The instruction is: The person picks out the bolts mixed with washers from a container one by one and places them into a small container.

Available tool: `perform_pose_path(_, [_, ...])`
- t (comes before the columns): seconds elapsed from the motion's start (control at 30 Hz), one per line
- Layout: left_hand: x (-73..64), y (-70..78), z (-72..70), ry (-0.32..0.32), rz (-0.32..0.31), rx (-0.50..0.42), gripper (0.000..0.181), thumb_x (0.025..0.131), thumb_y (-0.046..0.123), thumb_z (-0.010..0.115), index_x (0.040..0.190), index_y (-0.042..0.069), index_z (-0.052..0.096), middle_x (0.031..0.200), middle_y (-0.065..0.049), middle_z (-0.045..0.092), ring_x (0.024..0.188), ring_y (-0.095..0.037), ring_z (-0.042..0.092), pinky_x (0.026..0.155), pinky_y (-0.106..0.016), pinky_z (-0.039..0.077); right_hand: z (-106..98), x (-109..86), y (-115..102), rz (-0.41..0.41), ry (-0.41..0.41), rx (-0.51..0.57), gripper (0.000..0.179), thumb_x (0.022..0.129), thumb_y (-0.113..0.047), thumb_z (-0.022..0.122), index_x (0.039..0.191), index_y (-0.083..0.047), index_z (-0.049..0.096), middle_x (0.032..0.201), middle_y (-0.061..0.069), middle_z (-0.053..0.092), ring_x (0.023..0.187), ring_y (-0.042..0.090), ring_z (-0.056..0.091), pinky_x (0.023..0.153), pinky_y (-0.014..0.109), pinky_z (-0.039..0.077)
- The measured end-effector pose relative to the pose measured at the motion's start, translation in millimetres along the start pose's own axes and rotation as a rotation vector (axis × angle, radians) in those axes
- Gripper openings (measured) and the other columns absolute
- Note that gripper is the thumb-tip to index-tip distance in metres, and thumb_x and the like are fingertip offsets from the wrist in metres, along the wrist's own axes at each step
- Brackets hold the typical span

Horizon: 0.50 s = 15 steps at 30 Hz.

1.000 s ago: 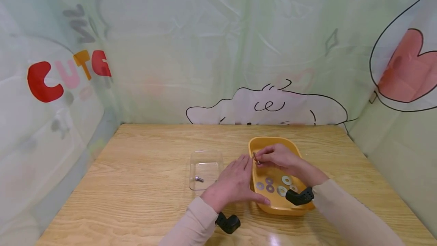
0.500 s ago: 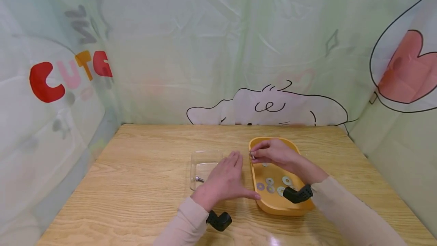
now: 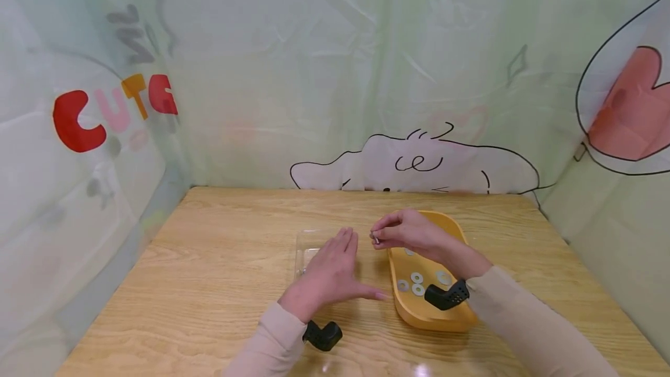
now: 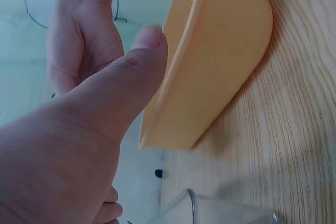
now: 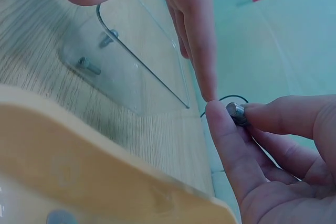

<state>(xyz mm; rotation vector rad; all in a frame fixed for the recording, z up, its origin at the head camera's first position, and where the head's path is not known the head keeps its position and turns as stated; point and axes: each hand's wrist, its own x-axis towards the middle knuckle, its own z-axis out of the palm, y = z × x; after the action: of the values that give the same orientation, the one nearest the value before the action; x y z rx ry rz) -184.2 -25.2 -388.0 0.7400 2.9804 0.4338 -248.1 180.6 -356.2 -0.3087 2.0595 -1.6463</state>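
Observation:
My right hand pinches a metal bolt between thumb and fingertips, just past the left rim of the orange tray. My left hand is held with its fingers straight and thumb spread toward the tray, with nothing in its grasp. It hangs over the clear plastic box and hides much of it in the head view. From the right wrist, two bolts show inside that box, one bolt nearer and another bolt behind. Several flat washers lie in the tray.
Both containers stand on a wooden table, with a strip of tabletop between them. A printed cloth curtain closes off the back and sides. Black cameras are strapped at both wrists.
The right hand has carried the bolt leftward from inside the orange tray to beyond its left rim. My left hand has drawn away from the tray, moving left over the clear box.

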Motion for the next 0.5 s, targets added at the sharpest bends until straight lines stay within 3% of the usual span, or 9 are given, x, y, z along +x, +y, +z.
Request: perform_pose_path(0.5, [-9.3,-17.8,-7.3,0.002,-0.062,-0.044,0.127,0.071,0.078,0.068,0.156,-0.002,0.021,0.164,-0.02,0.018,0.154,-0.031,0.016,0.125,-0.044,0.021,18.0,9.5,-5.7,-0.001,-0.041,-0.058,0.025,0.096,-0.003,0.061,0.115,0.014,0.061,0.113,0.025,0.064,0.094,0.021,0.071,0.094,0.038,0.058])
